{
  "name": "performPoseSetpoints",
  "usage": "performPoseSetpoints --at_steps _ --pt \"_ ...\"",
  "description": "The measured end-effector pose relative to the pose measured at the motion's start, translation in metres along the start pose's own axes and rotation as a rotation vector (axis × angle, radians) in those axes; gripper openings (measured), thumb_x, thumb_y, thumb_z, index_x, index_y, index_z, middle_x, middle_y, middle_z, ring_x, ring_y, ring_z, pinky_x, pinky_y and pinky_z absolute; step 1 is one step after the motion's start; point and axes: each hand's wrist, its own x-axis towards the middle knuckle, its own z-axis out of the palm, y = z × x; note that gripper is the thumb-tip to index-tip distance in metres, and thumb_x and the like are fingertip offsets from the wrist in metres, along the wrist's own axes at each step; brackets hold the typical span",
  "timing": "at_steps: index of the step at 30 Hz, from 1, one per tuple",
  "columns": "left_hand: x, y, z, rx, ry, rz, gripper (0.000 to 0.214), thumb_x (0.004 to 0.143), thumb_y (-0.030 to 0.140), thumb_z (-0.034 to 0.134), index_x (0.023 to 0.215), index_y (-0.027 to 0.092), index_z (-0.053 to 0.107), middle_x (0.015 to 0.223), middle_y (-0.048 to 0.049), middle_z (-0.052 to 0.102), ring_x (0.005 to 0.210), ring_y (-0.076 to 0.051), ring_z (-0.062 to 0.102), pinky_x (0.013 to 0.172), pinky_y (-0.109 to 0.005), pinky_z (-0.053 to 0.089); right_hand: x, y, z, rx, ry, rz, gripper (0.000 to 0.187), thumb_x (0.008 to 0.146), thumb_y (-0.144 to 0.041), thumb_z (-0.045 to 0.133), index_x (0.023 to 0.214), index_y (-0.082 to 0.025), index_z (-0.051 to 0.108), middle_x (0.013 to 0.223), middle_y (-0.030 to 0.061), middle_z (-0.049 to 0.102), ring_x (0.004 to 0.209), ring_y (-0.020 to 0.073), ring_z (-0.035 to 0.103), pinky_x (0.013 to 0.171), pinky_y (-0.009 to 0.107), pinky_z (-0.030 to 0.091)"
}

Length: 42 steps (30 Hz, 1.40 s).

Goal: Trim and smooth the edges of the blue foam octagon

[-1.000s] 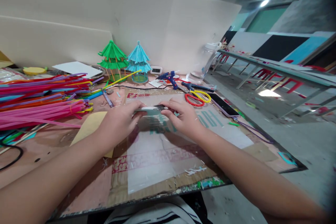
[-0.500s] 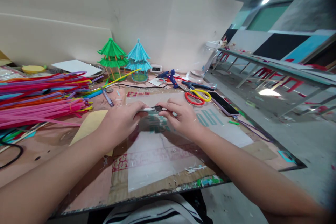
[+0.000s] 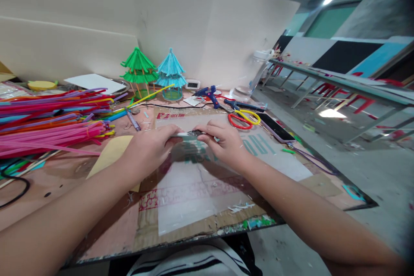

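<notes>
Both hands meet over the middle of the work surface. Pinched in my left hand [image 3: 153,144] is a thin pale strip [image 3: 181,135], held roughly level with its end pointing right. My right hand [image 3: 224,142] has thumb and forefinger closed on a small dark piece [image 3: 195,133], which touches or overlaps the strip's end. Its kind is too small and blurred to make out. Below the hands lies a whitish printed plastic sheet [image 3: 184,189] with green and red marks, spread over cardboard [image 3: 147,226].
Bundles of coloured pipe cleaners [image 3: 54,133] lie at left. A green pagoda model [image 3: 138,67] and a blue one [image 3: 170,71] stand behind. A blue glue gun [image 3: 211,96], scissors [image 3: 241,120], a phone [image 3: 276,128] and a clear jug [image 3: 257,73] are at right.
The dark piece between my fingers has turned slightly and looks flatter. Both hands stay in nearly the same place.
</notes>
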Motion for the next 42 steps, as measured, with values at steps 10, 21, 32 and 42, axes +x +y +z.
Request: performPoseSetpoints --at_steps 10,21,32,42 --pt "0.003 0.003 -0.002 -0.157 0.017 -0.016 0.022 0.093 0.029 0.049 0.105 0.022 0.066 0.089 -0.0036 0.073 0.079 -0.020 0.066 0.066 -0.028 0.041 -0.001 0.003 0.005 0.085 0.072 0.075 0.028 0.096 -0.036 0.054 0.109 -0.019 0.071 0.083 0.0050 0.067 0.076 0.0166 0.059 0.071 0.029 0.044" --pt "0.012 -0.003 0.006 -0.802 0.012 -0.191 0.038 0.086 0.045 0.061 0.111 0.017 0.064 0.103 -0.0057 0.071 0.085 -0.020 0.066 0.069 -0.029 0.051 0.008 0.006 0.006 0.468 0.007 0.434 0.023 0.080 -0.037 0.065 0.091 -0.017 0.068 0.074 0.0002 0.064 0.066 0.0134 0.056 0.060 0.024 0.044" --pt "0.019 -0.002 -0.014 -0.901 0.135 -0.355 0.036 0.081 0.053 0.063 0.082 0.017 0.064 0.082 -0.0042 0.070 0.078 -0.020 0.064 0.073 -0.031 0.053 0.005 -0.002 0.010 0.490 -0.046 0.431 0.016 0.080 -0.033 0.062 0.076 -0.018 0.064 0.062 -0.0028 0.053 0.057 0.0109 0.046 0.052 0.023 0.036" --pt "0.017 -0.007 0.001 -0.801 0.047 -0.220 0.042 0.081 0.050 0.066 0.107 0.017 0.064 0.098 -0.0056 0.072 0.083 -0.021 0.067 0.071 -0.031 0.054 0.009 0.003 0.009 0.498 0.066 0.464 0.020 0.079 -0.037 0.061 0.077 -0.017 0.065 0.062 -0.0029 0.052 0.056 0.0108 0.045 0.053 0.022 0.036"
